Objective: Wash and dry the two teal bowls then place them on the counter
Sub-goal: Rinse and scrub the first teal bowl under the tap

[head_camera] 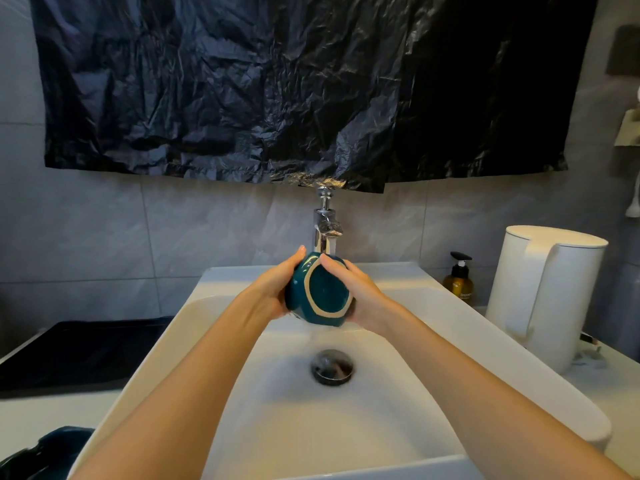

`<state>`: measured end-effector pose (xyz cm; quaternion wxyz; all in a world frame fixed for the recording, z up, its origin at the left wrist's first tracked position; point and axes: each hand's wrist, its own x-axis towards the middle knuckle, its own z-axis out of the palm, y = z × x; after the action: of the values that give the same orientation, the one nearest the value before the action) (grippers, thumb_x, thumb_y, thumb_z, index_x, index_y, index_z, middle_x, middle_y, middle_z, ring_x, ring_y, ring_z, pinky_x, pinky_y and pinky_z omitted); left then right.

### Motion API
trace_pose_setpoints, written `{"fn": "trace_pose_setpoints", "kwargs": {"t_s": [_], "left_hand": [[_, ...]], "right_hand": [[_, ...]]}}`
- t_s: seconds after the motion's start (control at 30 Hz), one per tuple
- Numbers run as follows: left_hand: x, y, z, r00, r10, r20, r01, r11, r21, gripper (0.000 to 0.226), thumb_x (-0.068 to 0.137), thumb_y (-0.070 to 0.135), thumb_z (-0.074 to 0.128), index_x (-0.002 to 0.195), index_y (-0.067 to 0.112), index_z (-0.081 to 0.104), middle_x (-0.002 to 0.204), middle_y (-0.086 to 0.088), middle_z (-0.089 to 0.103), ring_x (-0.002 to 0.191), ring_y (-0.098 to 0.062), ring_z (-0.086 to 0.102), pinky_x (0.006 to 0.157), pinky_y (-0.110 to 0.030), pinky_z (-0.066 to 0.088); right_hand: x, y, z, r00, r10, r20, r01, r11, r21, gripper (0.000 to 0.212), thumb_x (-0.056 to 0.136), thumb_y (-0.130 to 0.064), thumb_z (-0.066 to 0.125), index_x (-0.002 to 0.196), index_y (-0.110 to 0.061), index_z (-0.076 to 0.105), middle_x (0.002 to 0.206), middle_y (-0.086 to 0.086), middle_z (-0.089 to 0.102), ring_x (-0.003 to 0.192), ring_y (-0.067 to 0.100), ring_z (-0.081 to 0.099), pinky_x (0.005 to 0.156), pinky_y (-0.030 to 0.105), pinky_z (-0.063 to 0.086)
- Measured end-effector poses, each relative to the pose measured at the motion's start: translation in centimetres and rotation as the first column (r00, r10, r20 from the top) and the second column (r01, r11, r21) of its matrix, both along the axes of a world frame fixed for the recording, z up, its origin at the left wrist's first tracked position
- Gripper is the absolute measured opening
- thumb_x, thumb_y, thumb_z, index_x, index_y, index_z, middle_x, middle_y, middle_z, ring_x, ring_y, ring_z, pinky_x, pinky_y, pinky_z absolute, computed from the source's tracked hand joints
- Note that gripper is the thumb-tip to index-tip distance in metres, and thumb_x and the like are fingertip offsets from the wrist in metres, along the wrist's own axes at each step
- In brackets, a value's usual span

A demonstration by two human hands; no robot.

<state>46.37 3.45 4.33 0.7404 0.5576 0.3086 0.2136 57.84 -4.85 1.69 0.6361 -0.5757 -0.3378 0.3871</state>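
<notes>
Under the faucet (325, 226), left hand (273, 289) and right hand (363, 299) hold the teal bowl (322, 292), each grip curled round its sides. Wet glazed ceramic probably slips and chips; clasp rim and foot.

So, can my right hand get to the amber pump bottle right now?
Probably yes: the amber pump bottle stands right of the sink, nothing between, but the right hand grips the teal bowl.
</notes>
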Motion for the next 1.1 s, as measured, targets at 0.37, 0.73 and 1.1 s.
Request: {"fn": "trace_pose_setpoints", "kwargs": {"t_s": [0.37, 0.73, 1.1], "left_hand": [[1.5, -0.3, -1.4, 0.980, 0.197, 0.008, -0.195, 0.963, 0.184, 0.043, 0.091, 0.052, 0.052, 0.086, 0.011, 0.064, 0.099, -0.011, 0.070, 0.098, -0.028, 0.065, 0.093, -0.040, 0.052], [2.8, -2.0, -1.9, 0.927, 0.372, 0.048, -0.373, 0.907, 0.197, 0.030, 0.096, 0.038, 0.047, 0.080, 0.015, 0.056, 0.083, -0.007, 0.064, 0.087, -0.024, 0.062, 0.074, -0.031, 0.050], [2.1, -1.2, -2.3, 0.951, 0.309, 0.022, -0.309, 0.945, 0.109, 0.031, 0.093, 0.041, 0.051, 0.086, 0.013, 0.061, 0.099, -0.012, 0.069, 0.097, -0.029, 0.065, 0.091, -0.040, 0.053]], "right_hand": [[-1.1, 0.3, 0.4, 0.997, -0.057, -0.049, 0.052, 0.994, -0.100, 0.053, 0.078, -0.057, 0.067, 0.122, -0.040, 0.045, 0.120, 0.002, 0.056, 0.104, 0.026, 0.056, 0.084, 0.050, 0.053], [-1.1, 2.5, -0.8, 0.966, -0.254, -0.042, 0.252, 0.967, -0.040, 0.038, 0.094, -0.058, 0.037, 0.117, -0.031, 0.051, 0.113, 0.007, 0.059, 0.101, 0.024, 0.057, 0.093, 0.043, 0.047], [-0.7, 2.4, -1.4, 0.963, -0.270, -0.009, 0.269, 0.962, -0.053, 0.036, 0.098, -0.050, 0.034, 0.113, -0.025, 0.055, 0.112, 0.008, 0.062, 0.101, 0.023, 0.057, 0.090, 0.040, 0.047]]}}
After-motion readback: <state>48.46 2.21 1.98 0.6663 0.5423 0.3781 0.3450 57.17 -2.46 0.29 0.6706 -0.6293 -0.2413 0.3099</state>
